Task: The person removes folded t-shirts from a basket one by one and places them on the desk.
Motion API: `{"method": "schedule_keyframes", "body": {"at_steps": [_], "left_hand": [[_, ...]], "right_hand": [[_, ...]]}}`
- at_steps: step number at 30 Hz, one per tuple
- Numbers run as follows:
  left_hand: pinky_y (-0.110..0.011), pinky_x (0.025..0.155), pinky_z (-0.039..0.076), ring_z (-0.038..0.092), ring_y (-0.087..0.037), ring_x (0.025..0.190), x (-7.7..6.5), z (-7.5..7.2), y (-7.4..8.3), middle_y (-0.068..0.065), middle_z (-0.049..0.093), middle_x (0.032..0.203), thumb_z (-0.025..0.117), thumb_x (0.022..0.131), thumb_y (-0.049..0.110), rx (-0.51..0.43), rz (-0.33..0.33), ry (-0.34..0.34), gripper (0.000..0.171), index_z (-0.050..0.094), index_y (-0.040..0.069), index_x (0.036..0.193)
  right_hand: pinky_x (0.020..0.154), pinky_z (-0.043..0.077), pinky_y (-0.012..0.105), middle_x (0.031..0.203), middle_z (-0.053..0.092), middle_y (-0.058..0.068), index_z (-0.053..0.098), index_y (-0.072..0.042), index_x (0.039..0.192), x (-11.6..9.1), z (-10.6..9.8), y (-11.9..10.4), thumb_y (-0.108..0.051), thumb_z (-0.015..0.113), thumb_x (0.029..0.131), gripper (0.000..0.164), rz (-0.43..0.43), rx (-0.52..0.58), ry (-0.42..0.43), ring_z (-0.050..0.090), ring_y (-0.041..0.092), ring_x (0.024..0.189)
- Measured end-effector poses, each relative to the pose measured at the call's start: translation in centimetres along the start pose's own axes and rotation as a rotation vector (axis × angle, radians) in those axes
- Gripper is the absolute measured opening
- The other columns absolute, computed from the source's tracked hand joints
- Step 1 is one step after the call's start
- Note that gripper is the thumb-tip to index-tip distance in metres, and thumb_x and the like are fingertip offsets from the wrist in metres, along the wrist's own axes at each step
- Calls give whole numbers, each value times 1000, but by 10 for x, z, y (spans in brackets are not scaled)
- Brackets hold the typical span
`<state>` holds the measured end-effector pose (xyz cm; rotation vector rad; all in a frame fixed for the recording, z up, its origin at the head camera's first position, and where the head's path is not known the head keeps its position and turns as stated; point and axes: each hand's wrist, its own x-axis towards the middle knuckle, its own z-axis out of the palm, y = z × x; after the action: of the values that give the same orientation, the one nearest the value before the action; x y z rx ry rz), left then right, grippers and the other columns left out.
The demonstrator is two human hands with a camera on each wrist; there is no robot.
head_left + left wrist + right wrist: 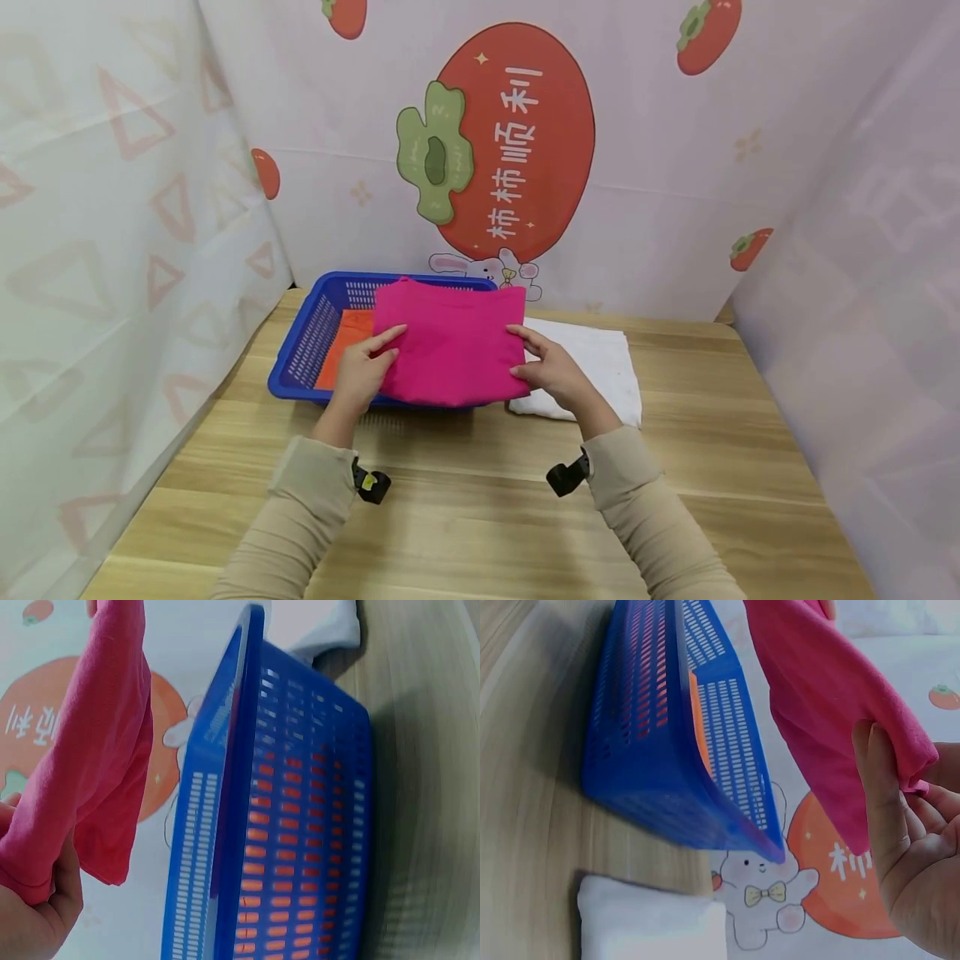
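Holding folded magenta cloth [450,350] above blue perforated plastic basket [303,333], pinched by left hand [362,368] at 9 o'clock edge and right hand [557,372] at 3 o'clock edge, apparently to share the load and keep folds from falling open.

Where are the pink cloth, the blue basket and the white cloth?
Pink cloth [453,346], head view: middle of its front.
Blue basket [244,765], left wrist view: its rim.
White cloth [606,358], head view: its right part.
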<state>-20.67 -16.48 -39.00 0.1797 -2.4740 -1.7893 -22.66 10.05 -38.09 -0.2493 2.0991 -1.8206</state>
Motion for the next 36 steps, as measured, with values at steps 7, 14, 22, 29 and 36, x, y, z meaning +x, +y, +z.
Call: {"method": "schedule_keyframes", "body": {"at_steps": [7,14,22,29,36], "left_hand": [[-26,64,42,38,-19,109,0,21,9,-8,40,129,52,84,4,-67,27,-36,35,58,18,116],[-31,77,41,39,-17,110,-4,47,8,-11,46,123,54,82,2,-116,81,-45,34,61,16,112],[-22,57,36,46,-18,86,-14,83,6,-11,56,109,57,80,1,-121,157,-84,32,64,16,107],[-40,84,39,37,-29,115,-26,114,5,-13,49,121,55,81,3,-108,176,-199,32,62,16,110],[-34,82,41,44,-23,109,-38,137,3,-10,52,117,53,81,1,-44,210,-237,34,63,17,109]], "right_hand": [[65,49,34,134,32,13,35,-13,132,-12,-21,4,6,53,79,59,-20,-29,16,57,24,82],[65,48,31,134,30,17,32,-12,134,-31,-44,20,4,54,80,60,-47,-71,53,59,21,80],[59,48,29,133,29,18,31,-10,134,-65,-67,36,6,54,79,61,-82,-83,77,58,15,69],[60,48,28,132,27,23,28,-4,133,-95,-82,50,7,53,79,60,-36,-94,127,59,17,71],[62,49,29,135,22,24,24,-1,134,-118,-83,66,9,51,80,61,-16,-51,149,60,17,78]]}}
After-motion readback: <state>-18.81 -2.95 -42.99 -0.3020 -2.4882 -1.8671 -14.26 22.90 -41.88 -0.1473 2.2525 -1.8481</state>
